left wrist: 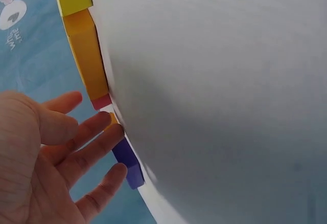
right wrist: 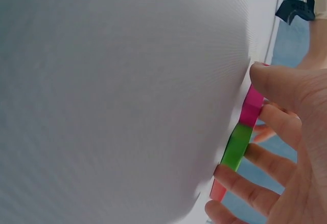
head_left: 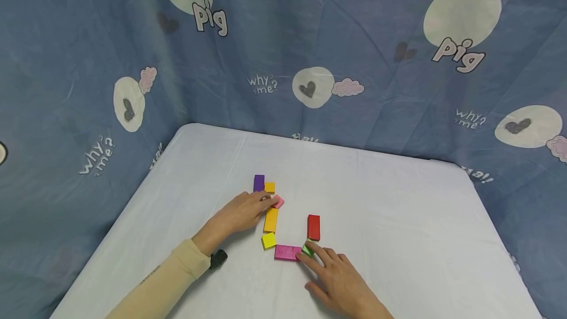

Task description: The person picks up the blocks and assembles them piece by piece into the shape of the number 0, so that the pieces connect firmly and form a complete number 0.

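Observation:
Coloured blocks form a bent chain on the white table. My left hand [head_left: 241, 212] reaches over its far part, index fingertip at a small pink block [head_left: 278, 202]; its fingers are spread and loosely bent. Beyond it lie a purple block [head_left: 259, 182] and a small orange block [head_left: 270, 187]. Nearer me are a long orange block [head_left: 270, 220] and a yellow block [head_left: 268, 241]. With fingers extended, my right hand [head_left: 338, 279] has its fingertips at a green block [right wrist: 236, 146] and the end of a magenta block [head_left: 285, 252]. A red block [head_left: 313, 227] lies just beyond the green one.
The white-covered table [head_left: 398, 210] extends on both sides of the blocks. A blue patterned curtain [head_left: 354, 18] hangs behind and around it. A black device [head_left: 218, 259] sits at my left wrist, beside the beige sleeve [head_left: 164, 279].

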A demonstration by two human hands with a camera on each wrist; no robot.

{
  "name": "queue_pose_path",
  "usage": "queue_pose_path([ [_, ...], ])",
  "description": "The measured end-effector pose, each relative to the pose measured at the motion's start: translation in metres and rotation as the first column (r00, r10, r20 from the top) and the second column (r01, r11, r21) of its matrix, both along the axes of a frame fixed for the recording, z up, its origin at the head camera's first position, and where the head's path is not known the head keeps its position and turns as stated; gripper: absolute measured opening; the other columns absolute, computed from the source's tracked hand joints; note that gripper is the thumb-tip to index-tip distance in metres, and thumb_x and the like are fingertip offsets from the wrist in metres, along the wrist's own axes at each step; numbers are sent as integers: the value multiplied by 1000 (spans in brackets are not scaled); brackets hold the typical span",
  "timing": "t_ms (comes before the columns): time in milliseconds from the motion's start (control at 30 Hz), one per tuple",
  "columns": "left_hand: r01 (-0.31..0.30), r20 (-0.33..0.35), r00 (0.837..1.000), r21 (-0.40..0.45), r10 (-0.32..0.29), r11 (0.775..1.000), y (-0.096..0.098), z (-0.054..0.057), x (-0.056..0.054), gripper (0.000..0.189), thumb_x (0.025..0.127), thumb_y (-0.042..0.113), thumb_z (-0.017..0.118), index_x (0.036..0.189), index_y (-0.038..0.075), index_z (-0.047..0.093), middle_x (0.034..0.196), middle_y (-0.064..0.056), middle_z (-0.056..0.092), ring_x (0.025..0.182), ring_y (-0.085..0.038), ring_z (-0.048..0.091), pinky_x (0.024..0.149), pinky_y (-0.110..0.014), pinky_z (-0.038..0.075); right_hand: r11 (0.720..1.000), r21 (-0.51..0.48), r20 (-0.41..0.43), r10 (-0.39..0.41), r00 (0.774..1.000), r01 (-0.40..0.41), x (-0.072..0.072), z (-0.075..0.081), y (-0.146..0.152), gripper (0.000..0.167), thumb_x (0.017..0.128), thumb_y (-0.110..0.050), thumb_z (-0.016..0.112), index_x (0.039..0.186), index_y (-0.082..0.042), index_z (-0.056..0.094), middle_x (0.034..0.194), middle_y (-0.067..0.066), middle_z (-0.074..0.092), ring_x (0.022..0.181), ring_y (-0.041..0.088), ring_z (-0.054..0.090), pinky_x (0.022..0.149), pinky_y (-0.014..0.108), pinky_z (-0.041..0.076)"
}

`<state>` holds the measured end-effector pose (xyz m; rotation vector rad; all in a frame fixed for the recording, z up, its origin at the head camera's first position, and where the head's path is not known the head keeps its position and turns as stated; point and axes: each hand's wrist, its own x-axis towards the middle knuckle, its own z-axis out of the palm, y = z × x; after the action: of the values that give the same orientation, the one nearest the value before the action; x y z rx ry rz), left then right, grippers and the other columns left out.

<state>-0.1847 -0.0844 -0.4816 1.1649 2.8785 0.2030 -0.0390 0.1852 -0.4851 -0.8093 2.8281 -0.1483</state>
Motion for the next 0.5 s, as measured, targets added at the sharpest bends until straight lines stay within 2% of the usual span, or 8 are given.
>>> queue_pose_path([
  [200, -50, 27, 998, 15, 49, 999, -9, 2, 7, 44, 93, 8, 62, 136, 18, 60, 127, -5, 59, 115, -22, 57, 93, -43, 47, 1000, 19, 17, -4, 1000, 4, -1, 1, -2, 65, 91, -54, 60, 149, -33, 40, 154, 0, 35, 124, 25, 48, 95, 47, 46],
  [333, 28, 46, 998, 55, -30, 998, -16, 7, 24, 41, 92, 3, 61, 131, 16, 64, 129, -2, 59, 117, -19, 56, 92, -42, 47, 1000, 23, 16, 0, 1000, 0, 0, 1, -2, 65, 91, -54, 61, 149, -32, 41, 153, 0, 36, 123, 25, 49, 95, 47, 46],
  [500, 148, 123, 980, 88, -158, 985, -19, 12, 50, 46, 91, -1, 57, 133, 17, 62, 137, 0, 56, 125, -17, 52, 96, -41, 45, 1000, 13, -16, 13, 1000, -13, 0, -1, 0, 65, 92, -55, 59, 149, -31, 41, 153, 0, 36, 123, 25, 48, 94, 47, 47],
])
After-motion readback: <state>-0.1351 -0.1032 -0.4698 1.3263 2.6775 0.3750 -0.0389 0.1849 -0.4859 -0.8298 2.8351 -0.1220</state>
